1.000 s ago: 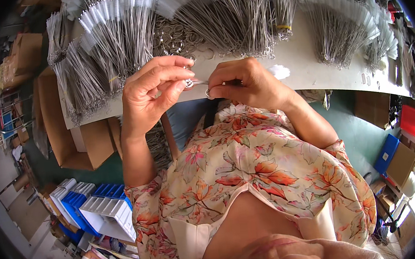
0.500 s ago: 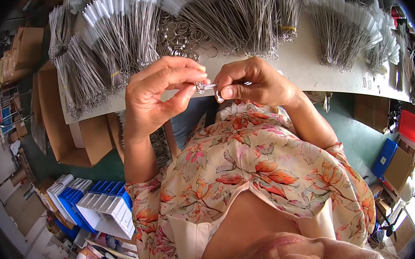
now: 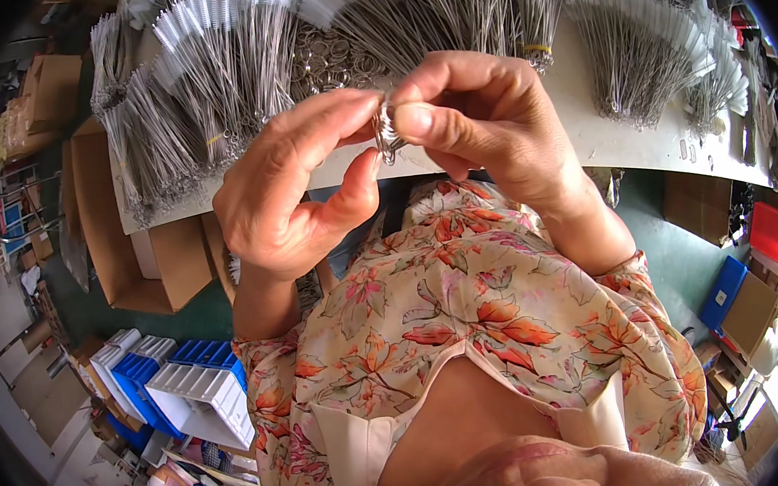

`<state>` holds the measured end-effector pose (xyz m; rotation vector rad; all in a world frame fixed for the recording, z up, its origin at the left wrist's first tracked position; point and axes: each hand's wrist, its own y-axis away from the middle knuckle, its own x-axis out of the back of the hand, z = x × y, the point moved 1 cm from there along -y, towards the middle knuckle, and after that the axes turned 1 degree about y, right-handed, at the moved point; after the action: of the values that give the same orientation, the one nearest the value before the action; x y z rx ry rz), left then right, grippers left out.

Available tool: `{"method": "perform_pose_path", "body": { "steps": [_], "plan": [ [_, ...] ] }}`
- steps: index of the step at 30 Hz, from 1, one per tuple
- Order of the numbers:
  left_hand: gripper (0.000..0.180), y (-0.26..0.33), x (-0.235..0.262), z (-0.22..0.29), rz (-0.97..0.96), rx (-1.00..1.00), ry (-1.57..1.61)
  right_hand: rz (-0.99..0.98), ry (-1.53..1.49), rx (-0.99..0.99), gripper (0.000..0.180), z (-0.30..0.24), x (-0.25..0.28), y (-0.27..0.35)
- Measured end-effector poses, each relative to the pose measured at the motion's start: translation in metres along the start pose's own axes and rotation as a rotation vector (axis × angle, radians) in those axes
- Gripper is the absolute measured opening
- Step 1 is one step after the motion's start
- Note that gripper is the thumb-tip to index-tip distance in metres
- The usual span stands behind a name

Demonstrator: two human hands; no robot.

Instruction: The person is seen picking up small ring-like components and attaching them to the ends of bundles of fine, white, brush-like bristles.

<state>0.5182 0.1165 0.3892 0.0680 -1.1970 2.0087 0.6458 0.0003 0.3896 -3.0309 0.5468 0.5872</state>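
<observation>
Head view shows me small metal rings (image 3: 388, 132) pinched in the right hand (image 3: 501, 122) at the bench (image 3: 635, 145), the left hand (image 3: 287, 187) half-open beside them, its hold unclear; I judge this ring-fingering, the next move calling for steady fingertips.

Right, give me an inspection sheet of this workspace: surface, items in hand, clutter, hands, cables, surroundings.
Surface: pale table, largely covered toward its far side by bundled wire-stemmed brushes.
Items in hand: small metal loops, exact shape unclear.
Clutter: loose metal rings heaped between brush bundles.
Hands: right hand pinches the loops; left hand has fingertips beside them, contact unclear.
Cables: nothing seen for certain.
Surroundings: open cardboard box and blue-and-white bins left; red bin right.
</observation>
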Motion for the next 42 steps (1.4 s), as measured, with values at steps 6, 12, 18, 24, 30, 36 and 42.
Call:
{"method": "perform_pose_path", "body": {
  "steps": [6,12,18,24,30,36,42],
  "plan": [
    [0.023,-0.007,0.006,-0.005,0.042,0.065,0.056,-0.079,0.079,0.036,0.015,0.0,0.0,-0.01],
    [0.023,-0.024,0.026,0.007,-0.143,0.244,0.139,-0.117,0.293,0.081,0.012,-0.002,-0.005,-0.007],
    [0.012,-0.022,0.046,0.007,-0.332,0.2,0.026,-0.199,0.007,-0.066,0.013,-0.004,-0.015,-0.008],
    [0.011,0.003,0.045,-0.001,-0.074,0.895,0.904,-0.176,0.087,-0.006,0.014,0.006,-0.016,-0.005],
    [0.012,0.005,0.046,0.007,-0.257,0.479,0.123,-0.161,0.152,-0.009,0.014,0.014,-0.016,-0.01],
    [0.013,0.024,0.046,-0.003,-0.016,0.98,0.97,-0.163,0.15,-0.002,0.013,0.03,-0.022,-0.01],
    [0.016,0.033,0.058,-0.001,-0.129,0.493,0.262,-0.151,0.112,0.037,0.011,0.038,-0.037,-0.01]
  ]
}}
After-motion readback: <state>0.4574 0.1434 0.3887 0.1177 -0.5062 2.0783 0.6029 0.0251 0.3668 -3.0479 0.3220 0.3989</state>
